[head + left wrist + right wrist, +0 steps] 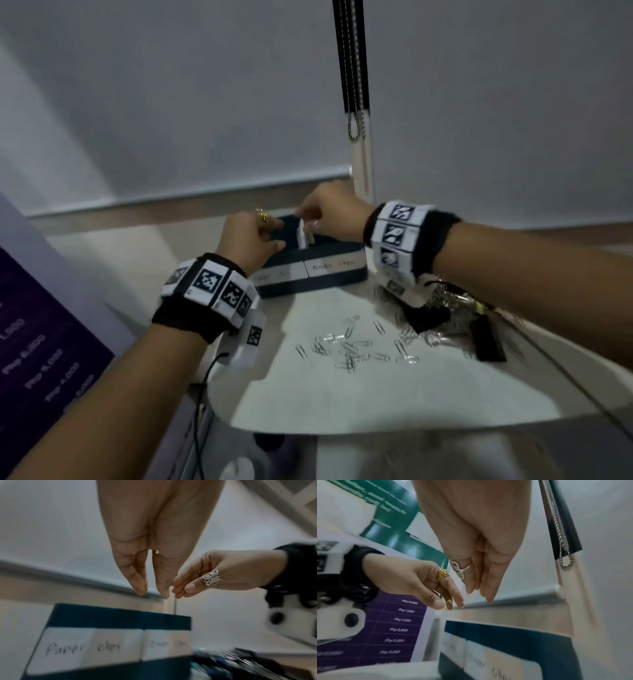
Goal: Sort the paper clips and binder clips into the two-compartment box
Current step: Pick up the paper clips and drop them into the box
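Both hands hover over the dark two-compartment box (310, 270) at the counter's far edge, left hand (246, 240) and right hand (330, 209) with fingers loosely extended, holding nothing visible, while paper clips (356, 342) lie scattered mid-counter and binder clips (455, 308) near its right edge.

Box and clips on a white counter (394, 404)
A dark two-compartment box (337, 279) stood behind scattered paper clips (356, 344) and piled binder clips (455, 313).

L hand (150, 555) fingers down over box (120, 618) | R hand (223, 573) beside, w/ ring (211, 578)
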A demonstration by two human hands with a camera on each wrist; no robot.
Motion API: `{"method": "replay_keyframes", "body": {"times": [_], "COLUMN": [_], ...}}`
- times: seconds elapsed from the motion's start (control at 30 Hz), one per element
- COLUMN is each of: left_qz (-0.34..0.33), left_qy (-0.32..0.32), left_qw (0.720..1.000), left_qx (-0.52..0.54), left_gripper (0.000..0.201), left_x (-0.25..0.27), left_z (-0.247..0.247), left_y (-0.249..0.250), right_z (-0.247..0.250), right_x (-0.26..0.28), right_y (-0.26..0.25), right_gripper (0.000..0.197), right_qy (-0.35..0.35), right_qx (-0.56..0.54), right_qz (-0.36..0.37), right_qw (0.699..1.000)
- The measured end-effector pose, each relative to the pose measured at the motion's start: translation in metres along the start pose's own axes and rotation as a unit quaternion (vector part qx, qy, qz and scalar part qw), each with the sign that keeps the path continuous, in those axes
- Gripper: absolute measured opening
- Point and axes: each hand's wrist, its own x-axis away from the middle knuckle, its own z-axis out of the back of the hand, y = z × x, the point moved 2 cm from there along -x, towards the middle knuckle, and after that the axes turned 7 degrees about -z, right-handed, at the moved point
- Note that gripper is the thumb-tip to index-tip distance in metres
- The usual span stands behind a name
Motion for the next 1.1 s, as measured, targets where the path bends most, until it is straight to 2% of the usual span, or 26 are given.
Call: {"method": "replay_keyframes", "body": {"times": [0.07,0.1,0.17,0.27,0.33,0.37,0.47,0.53,0.6,0.67,0.8,0.9,1.1], "left_qz": [-0.047,-0.068,-0.102,-0.136,-0.155,-0.161,-0.172,-0.181,-0.189,-0.186,-0.162,-0.133,-0.129], "left_qy": [-0.011,-0.040,-0.145,-0.321,-0.383,-0.396,-0.389,-0.356,-0.324,-0.313,-0.293,-0.266,-0.257], "left_qw": [0.999,0.997,0.984,0.936,0.908,0.901,0.897,0.901,0.909,0.916,0.936,0.953,0.954], "left_qx": [0.015,0.023,0.021,-0.051,-0.065,-0.067,-0.121,-0.170,-0.182,-0.168,-0.107,-0.058,-0.079], "left_gripper": [0.033,0.030,0.029,0.045,0.048,0.043,0.042,0.045,0.041,0.037,0.034,0.020,0.010], "left_x": [0.022,0.034,0.056,0.078,0.086,0.088,0.091,0.092,0.092,0.088,0.082,0.082,0.082], "left_z": [-0.001,-0.005,-0.019,-0.048,-0.064,-0.070,-0.080,-0.083,-0.083,-0.081,-0.078,-0.076,-0.075], "left_y": [0.015,0.020,0.026,0.030,0.033,0.034,0.038,0.040,0.043,0.042,0.041,0.041,0.045], "right_z": [0.010,0.012,0.010,-0.009,-0.025,-0.033,-0.042,-0.045,-0.045,-0.045,-0.043,-0.043,-0.051], "right_x": [0.025,0.038,0.065,0.098,0.110,0.114,0.124,0.128,0.131,0.131,0.129,0.127,0.124], "right_y": [0.007,0.011,0.021,0.036,0.046,0.048,0.050,0.047,0.047,0.048,0.053,0.053,0.048], "right_gripper": [0.028,0.025,0.021,0.027,0.022,0.008,0.027,0.026,0.017,0.010,0.023,0.028,0.021], "right_qy": [0.012,0.001,-0.050,-0.182,-0.230,-0.242,-0.301,-0.287,-0.260,-0.249,-0.233,-0.240,-0.223], "right_qx": [0.016,0.029,0.051,0.118,0.173,0.190,0.227,0.243,0.227,0.193,0.119,0.136,0.191], "right_qz": [0.011,0.013,0.017,0.018,0.012,0.012,-0.001,0.027,0.055,0.053,0.007,-0.001,0.009], "right_qw": [1.000,1.000,0.997,0.976,0.958,0.951,0.926,0.926,0.937,0.948,0.965,0.961,0.956]}}
